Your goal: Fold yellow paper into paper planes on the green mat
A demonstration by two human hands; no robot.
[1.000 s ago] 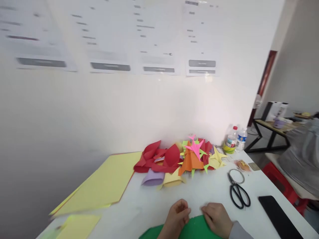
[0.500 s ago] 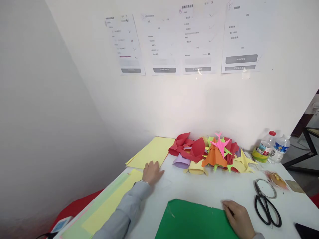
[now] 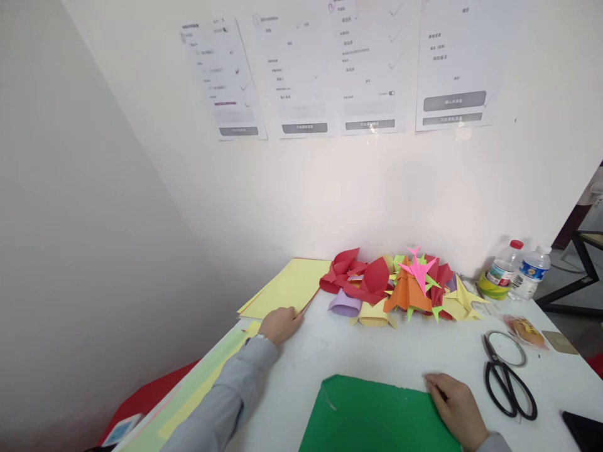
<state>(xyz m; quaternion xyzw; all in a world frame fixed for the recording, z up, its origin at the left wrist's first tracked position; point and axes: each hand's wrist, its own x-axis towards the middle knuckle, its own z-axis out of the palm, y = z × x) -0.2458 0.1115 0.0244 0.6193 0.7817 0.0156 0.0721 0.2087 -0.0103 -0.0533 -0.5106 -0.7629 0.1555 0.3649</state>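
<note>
My left hand point(image 3: 281, 324) is at the near right corner of a stack of yellow paper sheets point(image 3: 285, 285). Thumb and fingers close together on the paper's edge there; the fingertips are partly hidden. Farther right, my right hand point(image 3: 455, 402) lies loosely curled at the upper right corner of a green sheet point(image 3: 377, 417). Its fingers are closed, and what they may hold is hidden. The green sheet lies flat, its left top corner slightly bent.
Folded paper pieces point(image 3: 374, 280) and a pink paper plane point(image 3: 419, 270) are heaped by the wall. Black-handled scissors point(image 3: 506, 383), a tape roll point(image 3: 522, 358), a wrapped bun point(image 3: 525, 329) and two bottles point(image 3: 504, 270) are at right. Pale sheets point(image 3: 188, 392) lie under my left forearm.
My left hand's spread fingers have drawn together at the stack's corner, and the hand has shifted slightly left. My right hand stays at the green sheet. The view has tilted a little.
</note>
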